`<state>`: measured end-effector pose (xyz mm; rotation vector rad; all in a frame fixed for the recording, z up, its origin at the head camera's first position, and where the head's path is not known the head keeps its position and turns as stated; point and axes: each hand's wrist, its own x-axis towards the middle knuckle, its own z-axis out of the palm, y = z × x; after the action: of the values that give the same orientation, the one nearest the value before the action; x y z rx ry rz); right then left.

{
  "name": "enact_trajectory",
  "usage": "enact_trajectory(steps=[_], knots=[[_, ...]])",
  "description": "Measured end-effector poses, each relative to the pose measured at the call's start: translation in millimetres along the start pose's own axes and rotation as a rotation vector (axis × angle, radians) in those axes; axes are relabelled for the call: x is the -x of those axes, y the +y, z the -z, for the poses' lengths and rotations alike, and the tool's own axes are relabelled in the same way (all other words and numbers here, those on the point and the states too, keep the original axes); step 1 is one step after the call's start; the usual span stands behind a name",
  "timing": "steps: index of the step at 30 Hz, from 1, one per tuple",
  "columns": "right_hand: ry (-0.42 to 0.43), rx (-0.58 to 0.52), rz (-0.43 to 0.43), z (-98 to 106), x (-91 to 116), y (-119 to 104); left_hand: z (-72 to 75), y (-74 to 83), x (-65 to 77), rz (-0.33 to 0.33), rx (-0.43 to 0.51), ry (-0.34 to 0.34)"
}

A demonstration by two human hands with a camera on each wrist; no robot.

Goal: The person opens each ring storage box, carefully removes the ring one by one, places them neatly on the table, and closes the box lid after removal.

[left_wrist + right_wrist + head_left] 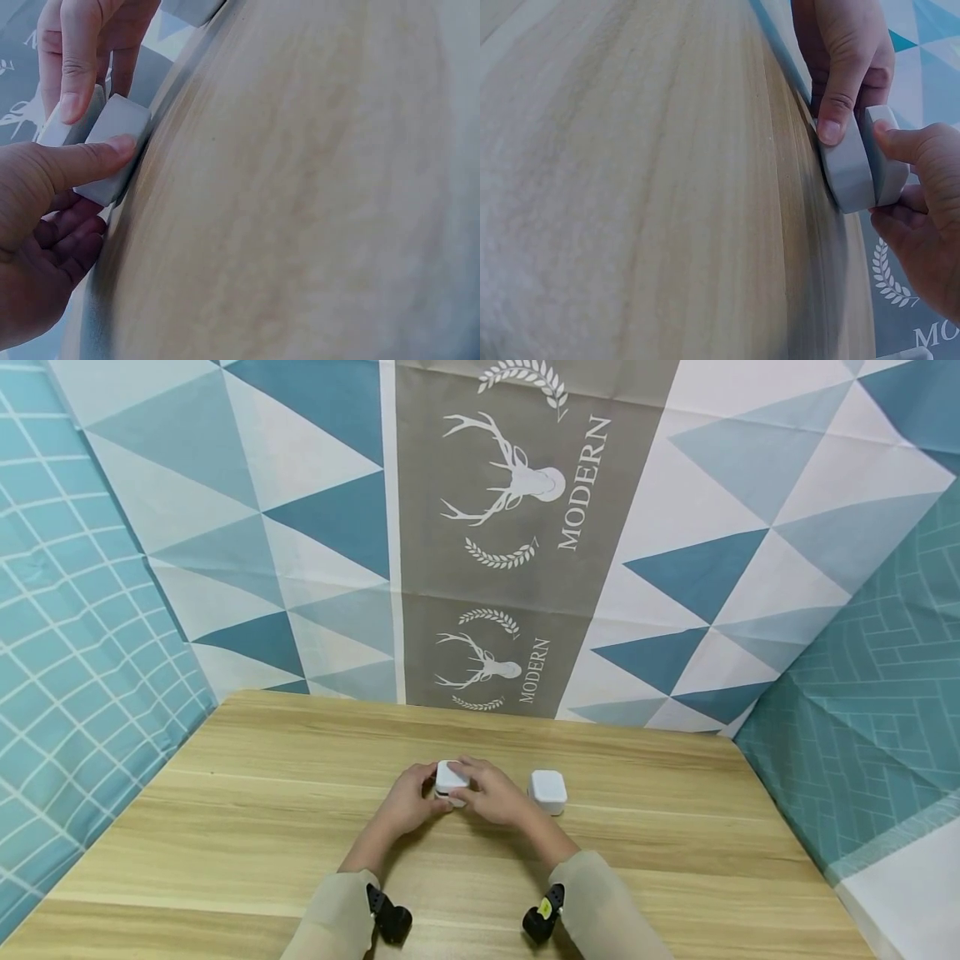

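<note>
At the middle of the table, a small white rounded-square box is parted into two pieces by a narrow dark gap. My left hand [407, 802] grips the lower piece [847, 176], its thumb pressed along the side. From the right, my right hand [491, 793] pinches the upper piece, a lid [452, 774], between thumb and fingers. The lid sits slightly raised and tilted over the base in the right wrist view. The inside of the box is hidden. Just right of my right hand stands a second white box [547, 789], untouched.
The wood-grain table [247, 827] reaches back to a patterned cloth wall [330, 568]. Blue tiled cloth [60, 635] hangs at the left and green cloth [885, 710] at the right. Both sleeves carry small black wrist cameras [393, 922].
</note>
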<state>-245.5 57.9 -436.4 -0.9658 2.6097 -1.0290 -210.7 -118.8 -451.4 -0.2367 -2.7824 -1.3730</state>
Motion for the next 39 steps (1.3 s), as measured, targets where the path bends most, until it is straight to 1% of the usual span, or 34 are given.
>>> enact_trajectory(steps=[9,19,25,32,39], knots=[[0.003,-0.02,0.003,0.6,0.5,0.5,-0.5,-0.3,0.8,0.008,-0.005,0.003],[-0.007,-0.042,-0.035,0.7,1.3,2.5,-2.1,-1.5,-0.1,0.005,-0.005,0.006],[-0.002,-0.046,-0.023,0.8,1.0,2.6,-1.4,-0.2,1.4,0.009,-0.002,0.005],[0.0,-0.059,-0.018,-0.3,0.9,5.3,-2.5,-1.6,2.1,-0.004,-0.002,0.009],[0.009,-0.077,-0.014,-0.2,-0.8,5.9,-3.1,-2.4,0.4,0.007,0.001,0.012]])
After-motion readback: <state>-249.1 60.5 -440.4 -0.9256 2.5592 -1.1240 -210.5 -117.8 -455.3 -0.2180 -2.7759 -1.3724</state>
